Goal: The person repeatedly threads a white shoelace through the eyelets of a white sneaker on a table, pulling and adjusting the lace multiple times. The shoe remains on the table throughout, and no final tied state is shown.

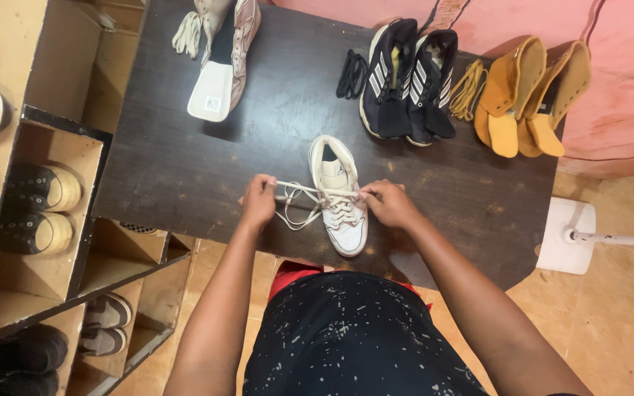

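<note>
White high-top sneaker (340,198), toe toward wearer; left hand (258,202) and right hand (389,203) flank it, each pinching the lace (299,196).

A cream-and-white high-top sneaker (339,196) stands upright, toe toward six o'clock, its white lace (296,199) loose toward nine o'clock.
</note>
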